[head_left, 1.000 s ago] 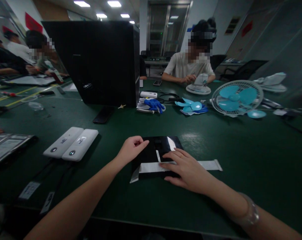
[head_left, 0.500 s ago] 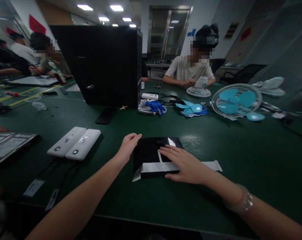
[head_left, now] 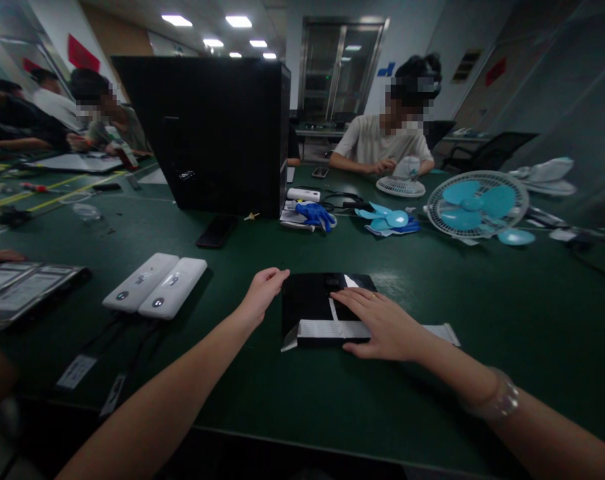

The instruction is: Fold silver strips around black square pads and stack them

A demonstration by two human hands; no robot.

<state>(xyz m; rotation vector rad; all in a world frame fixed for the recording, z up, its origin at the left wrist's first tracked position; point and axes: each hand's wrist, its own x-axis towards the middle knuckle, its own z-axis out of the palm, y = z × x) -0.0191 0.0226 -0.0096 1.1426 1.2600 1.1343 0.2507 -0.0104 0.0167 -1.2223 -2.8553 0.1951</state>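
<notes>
A flat black panel (head_left: pixel 307 300) lies on the green table in front of me. A white strip (head_left: pixel 312 329) runs across its near side, and its right end sticks out past the panel. My right hand (head_left: pixel 382 323) rests palm down over the panel's right part, fingers spread, covering some of the strip. At the panel's far left corner, my left hand (head_left: pixel 265 293) has thumb and fingers pinched together. Whether anything is between those fingertips is hidden.
Two white power banks (head_left: pixel 172 290) with cables lie at left, beside a metal-edged device (head_left: pixel 32 287). Behind are a phone (head_left: pixel 216 232), a black computer case (head_left: pixel 217 140), blue gloves (head_left: pixel 315 215) and a fan (head_left: pixel 475 203). Across the table a person (head_left: pixel 382 140) handles fan parts.
The panel and my right hand have shifted slightly right, and the panel's left edge stands straighter. My left hand stays at its far left corner. The whole view has drifted a little.
</notes>
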